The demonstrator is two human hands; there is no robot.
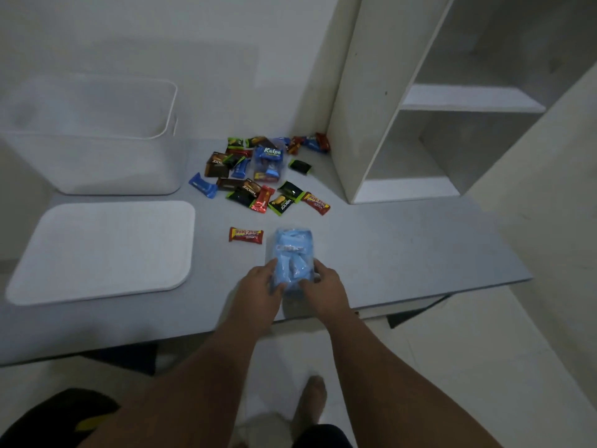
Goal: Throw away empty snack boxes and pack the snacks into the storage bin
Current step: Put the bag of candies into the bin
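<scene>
A clear plastic snack box (292, 253) with light blue packets inside lies near the front edge of the grey table (403, 250). My left hand (258, 287) grips its near left side and my right hand (324, 287) grips its near right side. Farther back, a pile of loose wrapped snacks (255, 185) surrounds a second clear box labelled Kalpa (269, 164). One red snack bar (246, 235) lies alone just left of the held box. The white storage bin (97, 163) stands open at the back left, with its flat white lid (103, 250) lying in front of it.
A white open shelf unit (420, 124) stands on the table at the back right, close to the snack pile. The table's front edge runs just under my wrists. My foot (311, 399) is on the tiled floor below.
</scene>
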